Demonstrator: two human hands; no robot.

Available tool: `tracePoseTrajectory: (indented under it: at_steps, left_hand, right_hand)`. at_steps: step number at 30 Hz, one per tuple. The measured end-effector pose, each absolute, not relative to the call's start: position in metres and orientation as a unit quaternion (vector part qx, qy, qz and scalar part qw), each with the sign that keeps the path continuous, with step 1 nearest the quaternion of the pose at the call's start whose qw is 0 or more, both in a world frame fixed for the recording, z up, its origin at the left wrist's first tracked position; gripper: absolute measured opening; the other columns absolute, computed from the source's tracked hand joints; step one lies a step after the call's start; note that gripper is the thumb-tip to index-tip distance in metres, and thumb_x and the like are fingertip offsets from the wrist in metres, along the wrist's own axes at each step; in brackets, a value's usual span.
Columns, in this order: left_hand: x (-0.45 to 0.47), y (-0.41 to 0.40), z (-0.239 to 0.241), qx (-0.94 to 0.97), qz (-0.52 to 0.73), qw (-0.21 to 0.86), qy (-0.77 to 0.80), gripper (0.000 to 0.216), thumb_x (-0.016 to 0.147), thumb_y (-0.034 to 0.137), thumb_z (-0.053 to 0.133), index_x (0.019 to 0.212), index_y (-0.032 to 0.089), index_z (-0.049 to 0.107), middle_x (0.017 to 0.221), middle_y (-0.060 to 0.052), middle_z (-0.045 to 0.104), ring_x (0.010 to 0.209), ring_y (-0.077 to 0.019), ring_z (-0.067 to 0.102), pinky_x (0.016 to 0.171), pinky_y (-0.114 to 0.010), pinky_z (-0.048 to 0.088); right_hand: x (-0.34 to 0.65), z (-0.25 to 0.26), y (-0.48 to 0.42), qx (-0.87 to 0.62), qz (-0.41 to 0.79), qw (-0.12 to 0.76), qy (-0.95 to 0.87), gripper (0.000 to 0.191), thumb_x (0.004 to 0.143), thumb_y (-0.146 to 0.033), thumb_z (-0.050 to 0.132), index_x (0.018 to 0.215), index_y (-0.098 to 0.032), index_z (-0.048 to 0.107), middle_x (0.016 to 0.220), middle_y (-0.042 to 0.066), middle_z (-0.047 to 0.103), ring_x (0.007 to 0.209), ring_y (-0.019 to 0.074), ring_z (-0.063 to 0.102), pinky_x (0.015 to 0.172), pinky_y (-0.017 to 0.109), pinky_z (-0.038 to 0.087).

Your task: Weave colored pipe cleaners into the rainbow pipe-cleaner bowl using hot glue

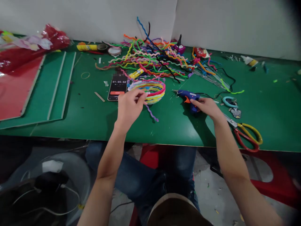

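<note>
My left hand (131,105) pinches the near left rim of a round basket (156,94) built from coiled pipe cleaners in pink, yellow, white and blue. A wavy purple pipe cleaner (152,113) trails from under those fingers onto the table. Over to the right, my right hand (207,106) is closed around the handle of a blue hot glue gun (188,95) with an orange trigger. Its nozzle points left toward the basket, a gap away from it, and thin glue strands hang near the tip. A phone (117,88) showing a timer lies just left of the basket.
Behind the basket is a heap of colourful pipe cleaners (152,59). Yellow-and-red-handled scissors (249,135) lie by my right forearm, near the table edge. Green boards (56,84) are stacked at left. The glue gun's black cord (229,83) loops behind it. A bin (77,175) stands below.
</note>
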State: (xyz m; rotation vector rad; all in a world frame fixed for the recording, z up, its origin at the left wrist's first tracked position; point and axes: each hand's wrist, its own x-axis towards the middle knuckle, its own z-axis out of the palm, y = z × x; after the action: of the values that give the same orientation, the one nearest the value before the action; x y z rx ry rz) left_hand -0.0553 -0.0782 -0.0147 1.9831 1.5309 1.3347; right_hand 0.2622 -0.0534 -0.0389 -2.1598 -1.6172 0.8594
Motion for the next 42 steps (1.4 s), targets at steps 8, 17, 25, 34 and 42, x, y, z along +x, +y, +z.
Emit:
tracePoseTrajectory:
  at_steps: [8, 17, 25, 34, 42]
  left_hand:
    - [-0.057, -0.085, -0.010, 0.701, 0.457, 0.129, 0.533, 0.015, 0.088, 0.027, 0.056, 0.077, 0.018, 0.060, 0.062, 0.003, 0.065, 0.053, -0.0083, 0.064, 0.048, -0.017, 0.043]
    - [-0.059, -0.088, -0.008, 0.706, 0.447, 0.140, 0.532, 0.014, 0.091, 0.024, 0.052, 0.080, 0.018, 0.057, 0.062, 0.004, 0.064, 0.056, -0.0079, 0.065, 0.052, -0.019, 0.044]
    - [-0.059, -0.088, -0.010, 0.713, 0.448, 0.153, 0.517, 0.018, 0.094, 0.026, 0.048, 0.079, 0.019, 0.054, 0.067, 0.005, 0.062, 0.058, -0.0068, 0.065, 0.052, -0.017, 0.043]
    - [-0.057, -0.090, -0.008, 0.710, 0.420, 0.156, 0.543, 0.018, 0.095, 0.025, 0.047, 0.081, 0.019, 0.055, 0.064, 0.006, 0.061, 0.059, -0.0078, 0.066, 0.056, -0.018, 0.046]
    - [-0.058, -0.090, -0.009, 0.710, 0.424, 0.155, 0.540, 0.019, 0.095, 0.027, 0.046, 0.081, 0.019, 0.055, 0.064, 0.006, 0.060, 0.059, -0.0075, 0.066, 0.056, -0.017, 0.047]
  right_hand:
    - [0.248, -0.049, -0.062, -0.695, 0.338, 0.440, -0.458, 0.019, 0.071, -0.035, 0.064, 0.073, -0.018, 0.057, 0.060, -0.002, 0.050, 0.050, 0.0069, 0.040, 0.048, 0.026, 0.030]
    - [0.194, -0.023, -0.097, -0.466, 0.556, 0.459, -0.513, 0.016, 0.071, -0.034, 0.055, 0.078, -0.020, 0.055, 0.078, 0.006, 0.065, 0.038, 0.0066, 0.043, 0.038, 0.028, 0.033]
    - [0.153, -0.028, -0.119, -0.579, 0.388, 0.422, -0.580, 0.029, 0.072, -0.044, 0.070, 0.064, -0.020, 0.056, 0.054, -0.003, 0.055, 0.043, 0.0098, 0.048, 0.043, 0.027, 0.041]
    - [0.145, -0.033, -0.111, -0.578, 0.305, 0.421, -0.629, 0.029, 0.075, -0.036, 0.067, 0.057, -0.020, 0.050, 0.050, -0.004, 0.049, 0.044, 0.0092, 0.045, 0.044, 0.025, 0.039]
    - [0.144, -0.033, -0.111, -0.572, 0.285, 0.431, -0.637, 0.027, 0.075, -0.032, 0.065, 0.056, -0.021, 0.049, 0.050, -0.004, 0.048, 0.044, 0.0096, 0.045, 0.044, 0.026, 0.040]
